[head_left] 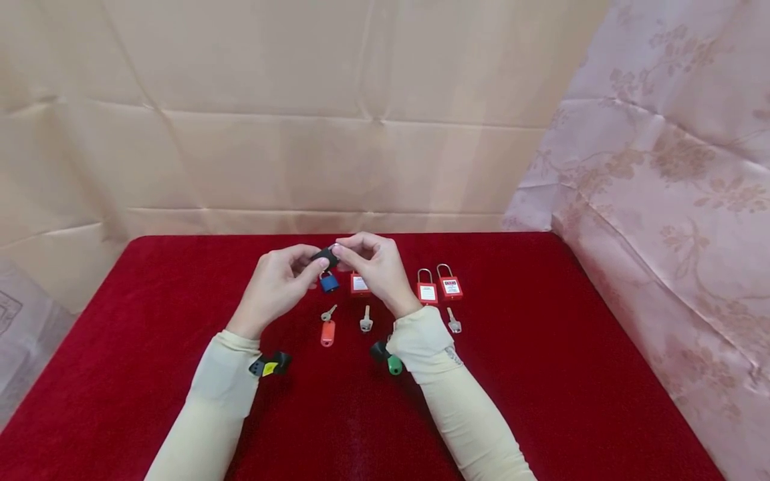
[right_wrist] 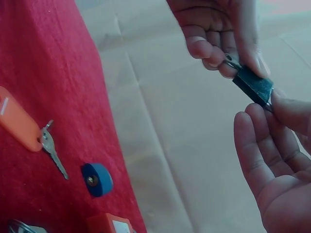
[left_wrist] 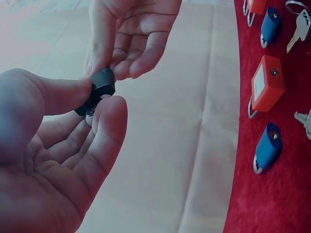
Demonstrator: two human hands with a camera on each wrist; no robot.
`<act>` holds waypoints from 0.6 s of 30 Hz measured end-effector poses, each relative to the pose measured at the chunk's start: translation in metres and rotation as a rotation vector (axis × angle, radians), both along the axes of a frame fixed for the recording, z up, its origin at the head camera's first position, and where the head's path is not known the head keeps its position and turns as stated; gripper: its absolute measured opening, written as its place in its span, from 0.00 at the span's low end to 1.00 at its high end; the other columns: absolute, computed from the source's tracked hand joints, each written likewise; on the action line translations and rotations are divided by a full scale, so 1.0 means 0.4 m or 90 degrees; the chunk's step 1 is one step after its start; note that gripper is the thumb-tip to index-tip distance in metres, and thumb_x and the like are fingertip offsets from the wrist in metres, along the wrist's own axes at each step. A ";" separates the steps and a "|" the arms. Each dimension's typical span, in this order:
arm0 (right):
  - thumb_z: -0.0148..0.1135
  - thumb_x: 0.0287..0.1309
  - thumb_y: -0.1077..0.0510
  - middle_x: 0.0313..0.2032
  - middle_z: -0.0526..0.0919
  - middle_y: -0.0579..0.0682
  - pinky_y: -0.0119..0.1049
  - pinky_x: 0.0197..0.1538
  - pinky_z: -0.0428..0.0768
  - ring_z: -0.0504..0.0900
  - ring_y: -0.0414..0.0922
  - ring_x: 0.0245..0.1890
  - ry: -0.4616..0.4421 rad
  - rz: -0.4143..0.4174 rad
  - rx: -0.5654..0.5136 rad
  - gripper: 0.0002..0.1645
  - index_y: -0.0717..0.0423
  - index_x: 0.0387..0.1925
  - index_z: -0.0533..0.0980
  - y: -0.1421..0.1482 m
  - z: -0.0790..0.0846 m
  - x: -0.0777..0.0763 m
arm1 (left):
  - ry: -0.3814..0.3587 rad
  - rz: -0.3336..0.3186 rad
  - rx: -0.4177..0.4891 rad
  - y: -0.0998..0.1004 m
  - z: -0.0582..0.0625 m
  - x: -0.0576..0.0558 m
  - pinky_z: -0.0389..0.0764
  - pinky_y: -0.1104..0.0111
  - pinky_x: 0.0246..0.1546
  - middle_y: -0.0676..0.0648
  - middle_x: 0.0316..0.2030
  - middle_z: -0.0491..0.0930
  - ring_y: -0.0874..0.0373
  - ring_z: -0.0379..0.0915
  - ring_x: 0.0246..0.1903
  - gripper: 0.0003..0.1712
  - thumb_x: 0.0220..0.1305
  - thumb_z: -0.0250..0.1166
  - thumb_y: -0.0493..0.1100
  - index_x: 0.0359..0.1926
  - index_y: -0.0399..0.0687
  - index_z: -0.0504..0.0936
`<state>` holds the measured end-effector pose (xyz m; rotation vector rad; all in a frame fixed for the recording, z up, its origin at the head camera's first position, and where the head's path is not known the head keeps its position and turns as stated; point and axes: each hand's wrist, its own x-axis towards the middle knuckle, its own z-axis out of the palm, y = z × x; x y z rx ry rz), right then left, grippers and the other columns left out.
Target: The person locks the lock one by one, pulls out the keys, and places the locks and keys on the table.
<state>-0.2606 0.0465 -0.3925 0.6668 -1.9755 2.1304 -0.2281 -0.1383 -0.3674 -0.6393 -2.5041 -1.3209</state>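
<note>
Both hands hold a small black padlock (head_left: 327, 256) up above the far part of the table. My left hand (head_left: 278, 286) pinches its body between thumb and fingers. A key (right_wrist: 232, 62) projects from the lower end of the body, beside the left fingers. At the opposite end, my right hand (head_left: 383, 270) pinches the metal shackle (right_wrist: 268, 102), which its fingertips partly hide. Whether the shackle is locked cannot be told. Just below the hands lies a blue padlock (head_left: 329, 283), with a red padlock (head_left: 359, 286) beside it, partly covered by the right hand.
Two more red padlocks (head_left: 427, 293) (head_left: 451, 288) lie to the right. Nearer are a key (head_left: 328, 312) with an orange tag (head_left: 327, 333), loose-looking keys (head_left: 366, 322) (head_left: 454, 323) and a green tag (head_left: 394, 365) by the right sleeve. Red cloth (head_left: 529, 374) covers the table.
</note>
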 end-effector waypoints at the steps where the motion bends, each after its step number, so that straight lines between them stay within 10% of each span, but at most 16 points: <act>1: 0.67 0.53 0.61 0.31 0.85 0.56 0.43 0.35 0.83 0.83 0.61 0.28 0.003 -0.001 -0.001 0.12 0.65 0.39 0.81 0.002 0.000 -0.002 | -0.006 0.001 0.002 0.002 -0.001 -0.001 0.80 0.65 0.23 0.47 0.27 0.82 0.60 0.77 0.20 0.14 0.61 0.65 0.47 0.44 0.43 0.82; 18: 0.64 0.55 0.66 0.34 0.85 0.61 0.46 0.37 0.82 0.84 0.54 0.30 0.001 0.010 0.071 0.13 0.68 0.42 0.80 0.022 0.066 0.034 | -0.122 -0.061 -0.033 0.004 -0.012 -0.011 0.79 0.62 0.27 0.51 0.26 0.81 0.57 0.77 0.23 0.12 0.61 0.65 0.48 0.42 0.48 0.82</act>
